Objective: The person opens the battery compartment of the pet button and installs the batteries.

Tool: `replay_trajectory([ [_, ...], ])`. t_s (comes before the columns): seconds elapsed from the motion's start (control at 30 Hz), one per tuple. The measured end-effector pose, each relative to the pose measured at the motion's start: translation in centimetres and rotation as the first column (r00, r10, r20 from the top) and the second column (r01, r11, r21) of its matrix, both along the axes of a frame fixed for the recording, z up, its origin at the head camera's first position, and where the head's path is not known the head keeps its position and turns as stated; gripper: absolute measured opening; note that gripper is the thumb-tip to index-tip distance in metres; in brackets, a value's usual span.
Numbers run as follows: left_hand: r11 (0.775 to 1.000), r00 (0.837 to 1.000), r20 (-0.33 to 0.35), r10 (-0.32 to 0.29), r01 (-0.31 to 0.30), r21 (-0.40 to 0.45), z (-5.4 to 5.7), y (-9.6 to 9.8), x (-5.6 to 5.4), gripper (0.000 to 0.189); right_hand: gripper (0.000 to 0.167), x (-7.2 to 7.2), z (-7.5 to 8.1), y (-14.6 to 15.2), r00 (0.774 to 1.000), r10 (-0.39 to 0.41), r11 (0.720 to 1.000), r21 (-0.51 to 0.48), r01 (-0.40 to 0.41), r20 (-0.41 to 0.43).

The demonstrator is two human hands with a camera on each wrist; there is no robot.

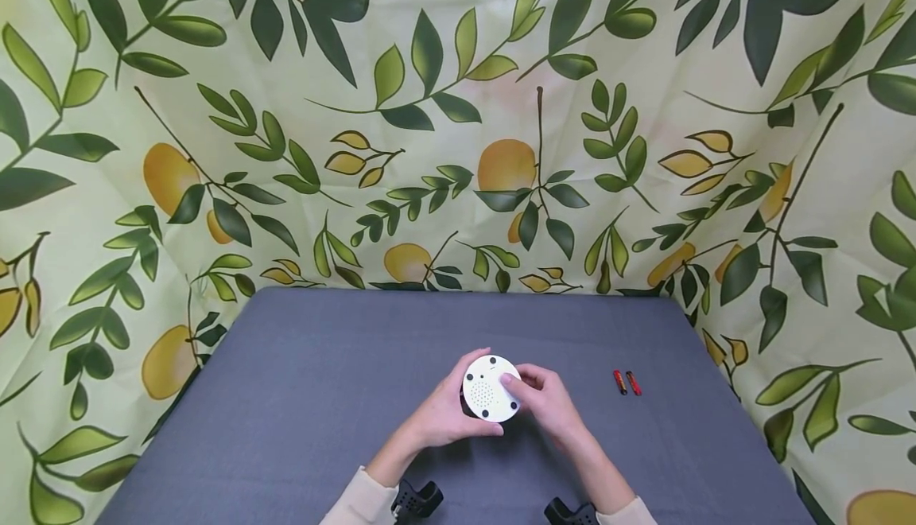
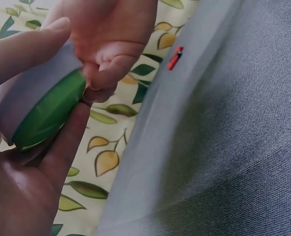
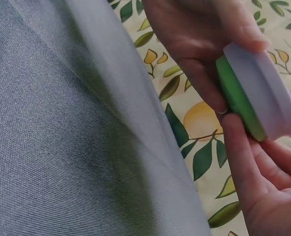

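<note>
A round white device with a green face (image 1: 490, 394) is held up between both hands above the table. Its white underside faces the head camera, showing small dark feet and a patch of holes. My left hand (image 1: 449, 406) grips it around the left edge, thumb below and fingers above. At the right edge my right hand (image 1: 549, 404) pinches it, the thumb on the white underside. In the left wrist view the green side (image 2: 51, 110) lies toward the fingers; the right wrist view shows the same green side (image 3: 238, 101) beside the pale casing.
Two red batteries (image 1: 626, 383) lie side by side on the dark grey tabletop (image 1: 322, 398), right of the hands. Behind and beside the table hangs a cloth (image 1: 444, 135) printed with leaves and fruit. A black strap device sits on each wrist.
</note>
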State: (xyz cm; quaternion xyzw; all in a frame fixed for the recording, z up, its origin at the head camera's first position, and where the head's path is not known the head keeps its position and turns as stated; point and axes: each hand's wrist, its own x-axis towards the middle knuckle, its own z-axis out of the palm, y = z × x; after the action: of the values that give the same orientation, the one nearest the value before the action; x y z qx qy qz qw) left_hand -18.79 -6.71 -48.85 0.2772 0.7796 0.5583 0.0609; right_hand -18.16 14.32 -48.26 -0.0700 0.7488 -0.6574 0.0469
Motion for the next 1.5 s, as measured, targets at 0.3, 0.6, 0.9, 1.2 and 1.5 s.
replay_trajectory([
  [0.3, 0.996, 0.994, -0.06, 0.09, -0.091, -0.008, -0.2, 0.0, 0.0, 0.104, 0.026, 0.5, 0.4, -0.2, 0.973, -0.144, 0.986, 0.053, 0.156, -0.179],
  [0.6, 0.985, 0.977, -0.127, 0.169, -0.173, -0.022, -0.6, 0.6, 0.2, 0.105, 0.021, 1.0, 0.8, -1.4, 0.926, -0.276, 0.947, 0.093, 0.308, -0.257],
  [0.9, 0.978, 0.956, -0.211, 0.202, -0.208, -0.007, -1.1, 1.4, 0.5, 0.101, 0.022, 0.8, 0.4, -2.3, 0.905, -0.33, 0.922, 0.115, 0.37, -0.267],
  [1.2, 0.969, 0.941, -0.245, 0.234, -0.246, -0.019, -1.3, 1.9, 0.7, 0.1, 0.02, 0.8, 0.0, -2.9, 0.895, -0.36, 0.902, 0.148, 0.406, -0.265],
  [1.5, 0.972, 0.95, -0.222, 0.221, -0.233, -0.03, -1.8, 1.8, 0.7, 0.1, 0.022, 0.4, -0.3, -2.7, 0.916, -0.341, 0.908, 0.179, 0.379, -0.21],
])
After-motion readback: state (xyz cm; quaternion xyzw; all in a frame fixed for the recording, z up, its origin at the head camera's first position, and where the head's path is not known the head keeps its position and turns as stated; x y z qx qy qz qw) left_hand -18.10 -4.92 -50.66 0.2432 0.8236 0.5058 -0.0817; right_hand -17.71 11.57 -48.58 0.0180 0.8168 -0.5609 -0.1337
